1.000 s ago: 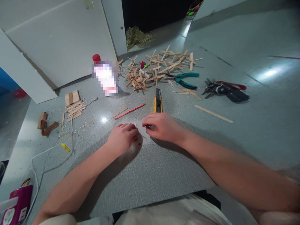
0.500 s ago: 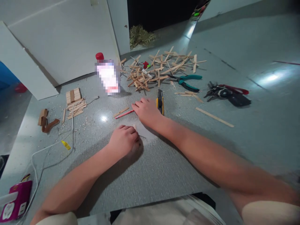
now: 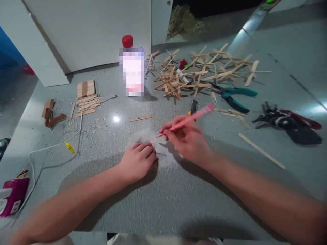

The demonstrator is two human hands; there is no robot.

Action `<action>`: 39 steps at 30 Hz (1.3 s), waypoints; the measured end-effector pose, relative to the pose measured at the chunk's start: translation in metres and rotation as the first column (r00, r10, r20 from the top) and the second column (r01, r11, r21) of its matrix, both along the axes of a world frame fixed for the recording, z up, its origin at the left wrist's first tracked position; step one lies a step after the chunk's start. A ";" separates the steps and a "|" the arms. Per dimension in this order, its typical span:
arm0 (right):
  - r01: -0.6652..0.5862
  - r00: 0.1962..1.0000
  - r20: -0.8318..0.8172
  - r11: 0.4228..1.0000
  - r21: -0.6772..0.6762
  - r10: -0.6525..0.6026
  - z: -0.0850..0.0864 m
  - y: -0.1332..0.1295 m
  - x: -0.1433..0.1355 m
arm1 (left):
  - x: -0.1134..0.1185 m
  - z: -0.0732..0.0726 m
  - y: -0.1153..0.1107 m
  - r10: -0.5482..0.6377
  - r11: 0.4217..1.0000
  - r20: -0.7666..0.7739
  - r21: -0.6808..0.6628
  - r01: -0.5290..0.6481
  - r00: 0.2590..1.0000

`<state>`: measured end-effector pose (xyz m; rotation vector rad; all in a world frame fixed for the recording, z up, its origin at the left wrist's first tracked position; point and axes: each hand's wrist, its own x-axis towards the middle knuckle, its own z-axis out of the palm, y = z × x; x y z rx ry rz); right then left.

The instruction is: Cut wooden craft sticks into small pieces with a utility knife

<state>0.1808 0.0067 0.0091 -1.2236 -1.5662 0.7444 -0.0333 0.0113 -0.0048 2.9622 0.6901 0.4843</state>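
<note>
2 bare hands: left hand [image 3: 139, 160], right hand [image 3: 192, 140]. 2 bare forearms: left forearm [image 3: 84, 200], right forearm [image 3: 251, 185], both smooth, thickening toward elbow; right one bare to picture edge, partly blurred. Pale beige sleeve [image 3: 57, 240] on left side, only edge visible. Off-white cloth [image 3: 163, 240] at bottom centre, mostly cut off, garment kind unclear.

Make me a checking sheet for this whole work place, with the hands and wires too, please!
Surface: grey table, scattered with wood crumbs.
Job's things: pinkish-red pencil; pale stick, mostly hidden by the left hand.
Clutter: crossed sticks piled at the back, teal-handled pliers, keys, black-and-yellow cutter, partly hidden.
Hands: right hand grips the pencil; left hand curls over the stick, exact hold unclear.
Cables: white cable with yellow tag.
Surroundings: white panel, dried straw; other people: nothing seen.
</note>
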 end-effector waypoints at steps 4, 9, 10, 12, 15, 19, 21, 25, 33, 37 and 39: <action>-0.023 1.000 0.002 0.999 0.023 0.023 -0.012 -0.011 0.002 | -0.003 0.001 -0.006 -0.034 0.999 0.044 -0.022 0.035 0.998; -0.109 0.994 -0.019 0.994 -0.021 0.109 -0.017 -0.009 0.006 | -0.005 0.006 -0.007 -0.021 0.999 0.072 -0.026 0.023 0.997; -0.130 0.991 -0.046 0.990 -0.049 0.128 -0.016 -0.009 0.007 | -0.005 0.007 -0.007 -0.014 0.999 0.072 -0.029 0.016 0.997; -0.155 0.982 -0.127 0.981 -0.115 0.140 -0.015 -0.010 0.007 | -0.006 0.008 -0.005 -0.009 1.000 0.063 -0.026 0.011 0.998; -0.161 0.966 -0.230 0.973 -0.164 0.121 -0.014 -0.013 0.008 | -0.007 0.009 -0.003 -0.024 1.000 0.048 -0.007 0.024 0.999; -0.123 0.979 -0.186 0.975 -0.187 0.088 -0.015 -0.014 0.010 | -0.008 0.010 -0.004 -0.017 0.997 0.038 -0.074 0.019 0.999; -0.099 0.989 -0.124 0.974 -0.201 0.075 -0.016 -0.014 0.011 | -0.009 0.009 -0.004 -0.015 0.994 0.020 -0.105 0.017 1.000; -0.072 0.994 -0.095 0.972 -0.224 0.051 -0.016 -0.014 0.011 | -0.009 0.010 -0.005 -0.016 0.994 -0.001 -0.109 0.016 1.000; -0.098 0.973 -0.231 0.942 -0.320 0.023 -0.017 -0.016 0.009 | -0.013 0.012 -0.009 -0.038 0.998 -0.022 -0.048 0.037 0.999; -0.105 0.987 -0.148 0.960 -0.261 0.068 -0.015 -0.013 0.011 | -0.013 0.014 -0.011 -0.029 0.999 -0.007 -0.023 0.028 1.000; -0.148 0.988 -0.063 0.971 -0.187 0.139 -0.014 -0.011 0.013 | -0.011 0.016 -0.012 -0.016 1.000 -0.005 -0.020 0.016 1.000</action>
